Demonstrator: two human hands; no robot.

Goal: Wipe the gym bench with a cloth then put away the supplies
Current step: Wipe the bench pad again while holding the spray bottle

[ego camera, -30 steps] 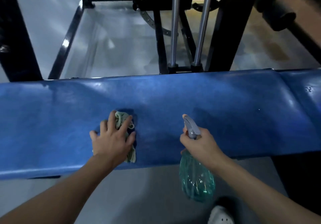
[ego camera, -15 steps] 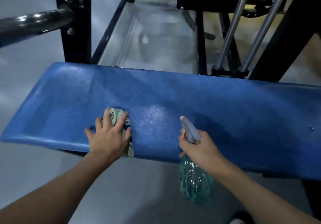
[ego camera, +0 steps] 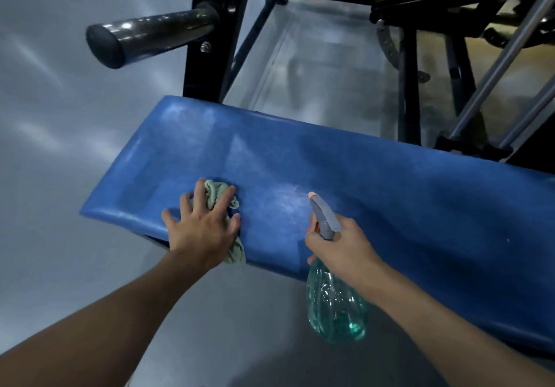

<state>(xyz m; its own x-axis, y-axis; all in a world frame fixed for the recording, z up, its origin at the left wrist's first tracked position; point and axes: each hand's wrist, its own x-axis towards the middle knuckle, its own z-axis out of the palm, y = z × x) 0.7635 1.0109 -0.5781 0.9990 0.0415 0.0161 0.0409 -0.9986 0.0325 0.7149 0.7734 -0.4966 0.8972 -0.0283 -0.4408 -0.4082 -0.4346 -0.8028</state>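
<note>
The left hand [ego camera: 204, 230] lies flat, its fingers spread over the crumpled pale green cloth [ego camera: 213, 195]. It presses the cloth onto the blue padded counter [ego camera: 390, 194] near the counter's left end, close to its near edge, and a tail of cloth hangs over that edge. The right hand [ego camera: 342, 245] has its fingers wrapped round the neck of the teal spray bottle [ego camera: 336, 305], held against the counter's near edge with the nozzle aimed across its top.

The wipe would likely go best with even pressure and overlapping strokes along the counter's length, reaching its left end and far edge, with the loose tail gathered under the palm. The counter's long axis runs left to right, its rounded end pointing left.
</note>
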